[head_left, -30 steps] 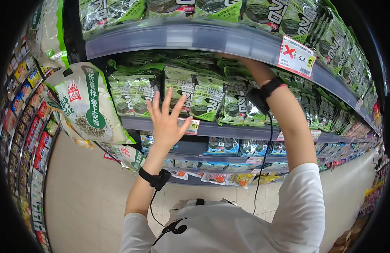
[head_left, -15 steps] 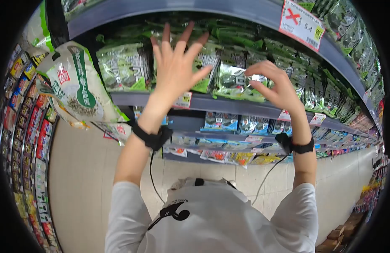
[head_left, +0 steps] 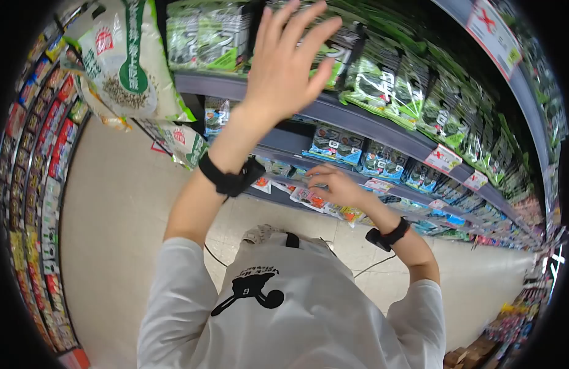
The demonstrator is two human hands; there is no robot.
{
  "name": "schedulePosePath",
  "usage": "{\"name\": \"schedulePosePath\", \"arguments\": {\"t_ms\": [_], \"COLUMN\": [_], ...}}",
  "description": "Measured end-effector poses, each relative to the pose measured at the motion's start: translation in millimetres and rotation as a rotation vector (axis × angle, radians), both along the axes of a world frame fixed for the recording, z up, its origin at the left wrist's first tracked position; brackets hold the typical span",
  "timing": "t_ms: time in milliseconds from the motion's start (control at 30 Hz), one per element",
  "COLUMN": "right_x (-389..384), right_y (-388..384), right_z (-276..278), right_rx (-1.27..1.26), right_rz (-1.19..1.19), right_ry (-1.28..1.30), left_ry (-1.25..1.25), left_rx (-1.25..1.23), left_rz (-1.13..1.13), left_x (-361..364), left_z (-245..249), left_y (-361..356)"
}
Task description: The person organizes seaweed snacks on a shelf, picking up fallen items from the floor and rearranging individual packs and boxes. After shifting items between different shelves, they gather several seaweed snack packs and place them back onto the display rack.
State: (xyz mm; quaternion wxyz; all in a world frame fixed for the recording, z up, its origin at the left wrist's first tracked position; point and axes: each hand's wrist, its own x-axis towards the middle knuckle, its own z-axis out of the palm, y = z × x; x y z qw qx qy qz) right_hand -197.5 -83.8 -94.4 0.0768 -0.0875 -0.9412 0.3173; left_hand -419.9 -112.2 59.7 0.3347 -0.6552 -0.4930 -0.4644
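Observation:
My left hand (head_left: 287, 71) reaches over the green snack packs on the upper shelf, fingers spread and nothing in the grasp. It covers part of the row, between the packs on the left (head_left: 207, 37) and the green packs (head_left: 386, 80) right of it. Lower down, my right hand (head_left: 336, 186) hangs in front of the lower shelves, its fingers loosely bent and apart, holding nothing. Just above it stand blue snack packs (head_left: 333, 144) on the middle shelf. Each wrist wears a black strap with a small device.
White-and-green bags (head_left: 134, 67) hang at the left end of the shelving. Price tags (head_left: 443, 158) line the shelf edges. Another curved shelf of colourful packages (head_left: 38, 203) stands far left, with pale floor tiles (head_left: 124, 246) between. Brown boxes (head_left: 472, 353) sit at lower right.
My right hand has dropped from the green packs on the upper shelf to the lower shelves. My left hand stays spread over the upper row. The view has tilted downward and turned.

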Motion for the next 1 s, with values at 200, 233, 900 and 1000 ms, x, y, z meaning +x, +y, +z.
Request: {"name": "schedulePosePath", "arguments": {"t_ms": [200,233,900,1000], "right_x": [-78,-92,-185,-180], "right_y": [31,37,253,258], "right_z": [-16,-12,-63,-63], "right_rx": [0.064,0.117,0.644,0.441], "right_rz": [-0.05,-0.055,-0.239,-0.241], "right_ry": [0.003,0.008,-0.429,-0.416], "left_ry": [-0.399,-0.434,-0.877,-0.89], "left_rx": [-0.125,-0.1,-0.352,-0.287], "left_rz": [-0.155,-0.102,0.389,0.408], "left_x": [-5,-7,-107,-90], "left_z": [-100,-123,-315,-310], "left_y": [-76,-81,-50,-44]}}
